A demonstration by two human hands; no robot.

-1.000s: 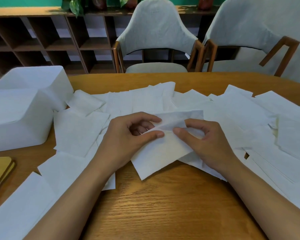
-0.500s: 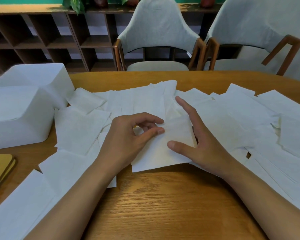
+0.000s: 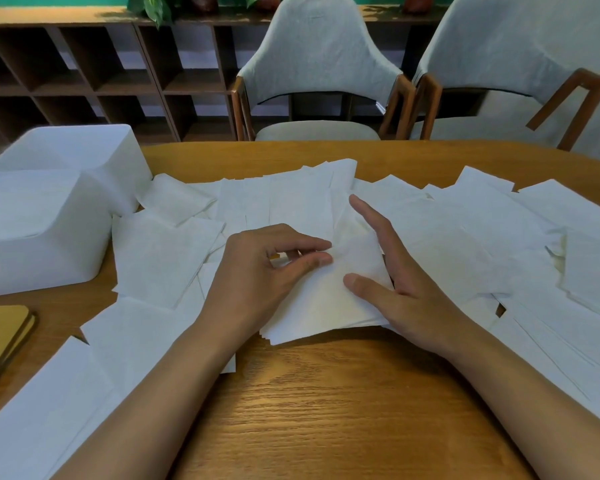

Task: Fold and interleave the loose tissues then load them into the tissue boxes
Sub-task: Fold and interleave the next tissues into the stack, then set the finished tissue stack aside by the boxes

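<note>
Two hands on a small stack of folded tissues [image 3: 321, 306] at mid-frame.
The left hand [image 3: 267, 271] pinches the stack's left edge between thumb and curled forefinger; the right hand [image 3: 407, 289] lies along its right side, fingers straight, thumb pressed on top. Loose tissues [image 3: 482, 230] (many, overlapping) cover the wooden table [image 3: 326, 410] across the middle; two white tissue boxes [image 3: 39, 233] sit at far left, one behind the other.

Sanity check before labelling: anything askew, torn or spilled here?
Nothing damaged. Loose tissues lie strewn at all angles over the table, as the task expects. The stack between the left hand and right hand is slightly fanned at its near edge.
</note>
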